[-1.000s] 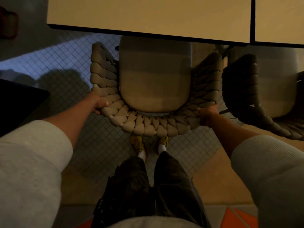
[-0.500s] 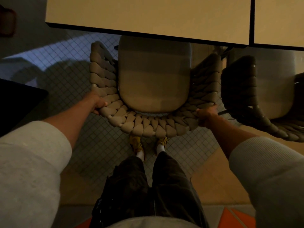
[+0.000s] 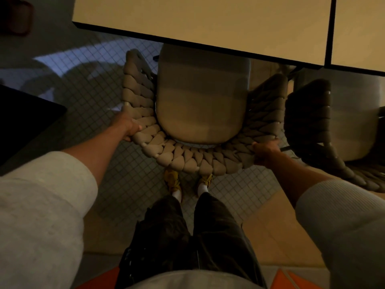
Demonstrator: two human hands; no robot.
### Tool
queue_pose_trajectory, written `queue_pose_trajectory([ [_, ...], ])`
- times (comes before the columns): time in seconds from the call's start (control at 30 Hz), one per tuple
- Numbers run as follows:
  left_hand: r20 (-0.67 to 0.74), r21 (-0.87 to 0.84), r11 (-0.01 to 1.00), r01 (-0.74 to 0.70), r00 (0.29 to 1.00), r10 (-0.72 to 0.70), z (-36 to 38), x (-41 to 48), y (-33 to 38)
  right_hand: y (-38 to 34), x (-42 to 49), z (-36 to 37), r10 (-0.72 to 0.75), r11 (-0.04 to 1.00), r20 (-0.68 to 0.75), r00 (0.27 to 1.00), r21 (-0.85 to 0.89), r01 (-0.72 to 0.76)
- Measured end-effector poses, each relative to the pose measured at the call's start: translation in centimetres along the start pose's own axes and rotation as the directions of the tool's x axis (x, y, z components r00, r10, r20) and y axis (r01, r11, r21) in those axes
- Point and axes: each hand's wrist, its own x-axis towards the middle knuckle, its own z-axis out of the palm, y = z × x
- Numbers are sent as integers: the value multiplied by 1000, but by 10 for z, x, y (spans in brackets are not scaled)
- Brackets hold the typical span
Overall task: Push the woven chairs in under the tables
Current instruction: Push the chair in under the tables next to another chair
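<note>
Both hands grasp the woven chair [image 3: 187,157] backrest: left hand [image 3: 130,127], right hand [image 3: 265,150]. Seat front lies under the surface [image 3: 208,24] edge. Push in progress; next move calls for a straight forward push.

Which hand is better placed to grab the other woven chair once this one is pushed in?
Likely the right hand: it grips the woven chair at the rear corner beside the second chair. The left hand grips the opposite corner, farther from it.

Head camera looks steeply down, close above the woven chair [image 3: 187,159] and table edge [image 3: 187,41].
</note>
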Motion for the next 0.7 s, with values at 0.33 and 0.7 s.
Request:
queue_pose_trajectory([
  [0.33,-178,58,997,-59,982,69,-11,-68,29,-36,-41,-7,-454,736,-101,885,-603,309],
  [0.7,45,64,986,-155,987,152,-57,-61,-23,-59,-101,57,-423,559,229,877,-695,452],
])
